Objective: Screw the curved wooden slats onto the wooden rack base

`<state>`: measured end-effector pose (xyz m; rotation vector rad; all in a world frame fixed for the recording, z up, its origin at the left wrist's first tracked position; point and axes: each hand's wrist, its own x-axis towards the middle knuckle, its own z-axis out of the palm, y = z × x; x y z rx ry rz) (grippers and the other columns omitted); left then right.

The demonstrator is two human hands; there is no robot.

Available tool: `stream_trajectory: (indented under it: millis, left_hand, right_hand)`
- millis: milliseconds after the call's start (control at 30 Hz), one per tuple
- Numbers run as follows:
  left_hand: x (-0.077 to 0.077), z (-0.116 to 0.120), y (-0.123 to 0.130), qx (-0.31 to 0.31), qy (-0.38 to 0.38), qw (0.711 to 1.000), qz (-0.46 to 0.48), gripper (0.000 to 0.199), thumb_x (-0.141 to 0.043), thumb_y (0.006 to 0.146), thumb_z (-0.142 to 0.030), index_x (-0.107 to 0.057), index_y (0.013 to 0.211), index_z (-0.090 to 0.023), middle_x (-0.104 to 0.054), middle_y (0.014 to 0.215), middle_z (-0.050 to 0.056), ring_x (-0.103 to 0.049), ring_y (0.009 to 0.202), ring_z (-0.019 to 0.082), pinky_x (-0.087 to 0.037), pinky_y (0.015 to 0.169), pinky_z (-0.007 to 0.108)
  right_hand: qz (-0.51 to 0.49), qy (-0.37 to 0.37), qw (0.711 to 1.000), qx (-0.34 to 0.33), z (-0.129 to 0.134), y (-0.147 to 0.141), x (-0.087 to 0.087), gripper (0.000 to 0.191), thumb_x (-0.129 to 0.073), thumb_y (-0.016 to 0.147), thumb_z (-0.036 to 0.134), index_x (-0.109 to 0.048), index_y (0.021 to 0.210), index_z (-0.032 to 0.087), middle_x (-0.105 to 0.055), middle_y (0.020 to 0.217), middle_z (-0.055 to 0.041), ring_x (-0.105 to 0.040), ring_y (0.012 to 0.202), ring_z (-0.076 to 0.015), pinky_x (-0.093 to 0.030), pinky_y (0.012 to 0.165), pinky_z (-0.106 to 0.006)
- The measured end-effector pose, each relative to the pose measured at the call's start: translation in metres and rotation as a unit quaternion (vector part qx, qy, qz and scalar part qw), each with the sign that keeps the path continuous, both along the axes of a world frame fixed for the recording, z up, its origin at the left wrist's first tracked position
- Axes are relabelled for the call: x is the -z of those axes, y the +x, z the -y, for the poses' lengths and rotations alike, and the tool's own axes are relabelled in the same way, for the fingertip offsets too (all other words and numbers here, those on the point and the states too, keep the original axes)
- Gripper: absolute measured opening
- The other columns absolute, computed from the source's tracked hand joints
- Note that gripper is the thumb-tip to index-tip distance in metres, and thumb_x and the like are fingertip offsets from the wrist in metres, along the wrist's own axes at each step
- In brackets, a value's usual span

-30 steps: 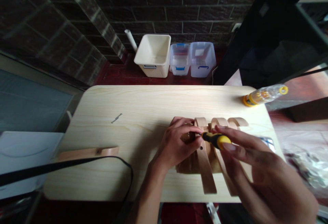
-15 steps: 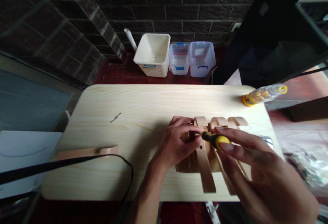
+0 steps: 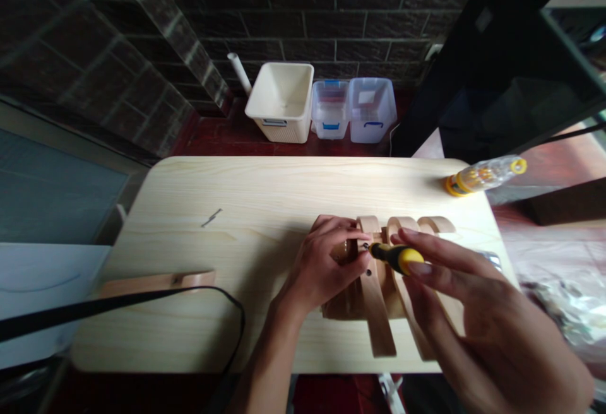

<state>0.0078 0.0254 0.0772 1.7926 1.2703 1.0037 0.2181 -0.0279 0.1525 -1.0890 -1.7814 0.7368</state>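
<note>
In my right hand (image 3: 487, 300) is a black and yellow screwdriver (image 3: 395, 257), its handle pinched between thumb and fingers. The driver's tip meets a small dark screw (image 3: 365, 247) in the nearest curved wooden strip (image 3: 379, 313). My left hand (image 3: 322, 266) is closed around the left side of the wooden piece by that strip, with index finger and thumb on either side of the screw. A second dark screw or hole (image 3: 368, 272) shows lower on the strip. More curved strips (image 3: 435, 224) stand to the right, partly hidden by my right hand.
On the table (image 3: 265, 193) lie a few thin screws (image 3: 211, 218) and a loose wooden strip (image 3: 142, 283), crossed by a black strap (image 3: 118, 303). A clear bottle-shaped case (image 3: 487, 176) stands at the far right corner. Beyond are a cream bin (image 3: 281, 108) and two clear boxes (image 3: 372, 111).
My left index finger and thumb have parted slightly around the screw, so its dark head shows. The screwdriver stays at nearly the same place. The whole view has shifted very slightly.
</note>
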Motion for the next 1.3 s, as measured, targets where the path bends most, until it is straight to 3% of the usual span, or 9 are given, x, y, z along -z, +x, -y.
stream_trajectory:
  millis: [100,267,400,600,900,1133,1300]
  left_hand:
    - [0.001,0.0,0.0,0.0,0.01,1.0,0.005,0.021,-0.086,0.087,-0.02,-0.088,0.107,-0.027,-0.084,0.112,0.005,-0.073,0.114,0.026,-0.061,0.105,0.043]
    - [0.003,0.0,0.001,-0.005,0.023,1.0,0.01,0.019,-0.086,0.087,-0.02,-0.087,0.105,-0.025,-0.084,0.109,0.006,-0.072,0.112,0.026,-0.061,0.102,0.042]
    - [0.002,0.0,0.001,-0.002,0.019,1.0,0.011,0.019,-0.085,0.087,-0.019,-0.087,0.105,-0.024,-0.084,0.11,0.006,-0.072,0.112,0.026,-0.061,0.103,0.042]
    - [0.0,0.001,0.0,0.007,0.007,1.0,0.005,0.02,-0.085,0.088,-0.019,-0.088,0.107,-0.025,-0.083,0.112,0.005,-0.072,0.115,0.026,-0.059,0.106,0.042]
    - [0.003,0.001,0.001,-0.007,0.021,1.0,0.018,0.02,-0.086,0.087,-0.016,-0.088,0.104,-0.026,-0.083,0.108,0.004,-0.072,0.112,0.025,-0.062,0.101,0.04]
    - [0.002,0.002,0.0,-0.004,0.029,1.0,0.007,0.017,-0.085,0.089,-0.017,-0.089,0.103,-0.026,-0.084,0.109,0.005,-0.073,0.111,0.025,-0.063,0.101,0.04]
    - [0.002,0.002,0.001,-0.013,0.037,0.999,0.017,0.019,-0.086,0.086,-0.014,-0.088,0.101,-0.025,-0.084,0.106,0.005,-0.073,0.109,0.024,-0.064,0.099,0.038]
  right_hand:
    - [0.008,0.01,1.0,0.002,0.001,0.001,-0.002,0.044,-0.072,0.099,0.0,-0.074,0.132,0.03,-0.071,0.158,-0.0046,-0.071,0.146,-0.0266,-0.059,0.127,-0.043]
    - [0.039,0.03,0.999,0.006,0.002,0.005,-0.002,0.039,-0.073,0.101,0.002,-0.075,0.128,0.03,-0.072,0.157,-0.0021,-0.071,0.144,-0.0193,-0.062,0.117,-0.024]
    - [0.032,0.03,0.999,0.007,0.0,0.004,0.001,0.039,-0.075,0.1,0.003,-0.076,0.128,0.03,-0.075,0.15,-0.0013,-0.076,0.136,-0.0166,-0.061,0.117,-0.022]
    - [0.002,0.03,1.0,0.01,-0.001,-0.002,-0.001,0.043,-0.071,0.099,0.0,-0.075,0.13,0.029,-0.073,0.154,-0.005,-0.073,0.143,-0.0244,-0.064,0.117,-0.033]
    - [-0.001,0.024,1.0,0.018,0.0,-0.004,-0.002,0.043,-0.071,0.099,-0.002,-0.075,0.128,0.029,-0.074,0.15,-0.0023,-0.073,0.14,-0.0192,-0.06,0.121,-0.027]
    - [-0.006,0.014,1.0,0.021,0.001,-0.007,-0.004,0.044,-0.071,0.097,-0.002,-0.075,0.129,0.029,-0.074,0.152,-0.0047,-0.073,0.142,-0.0254,-0.06,0.125,-0.04]
    - [-0.006,0.035,0.999,0.041,0.001,-0.003,0.003,0.042,-0.075,0.097,0.003,-0.078,0.129,0.03,-0.08,0.142,-0.0076,-0.079,0.132,-0.0304,-0.069,0.113,-0.047]
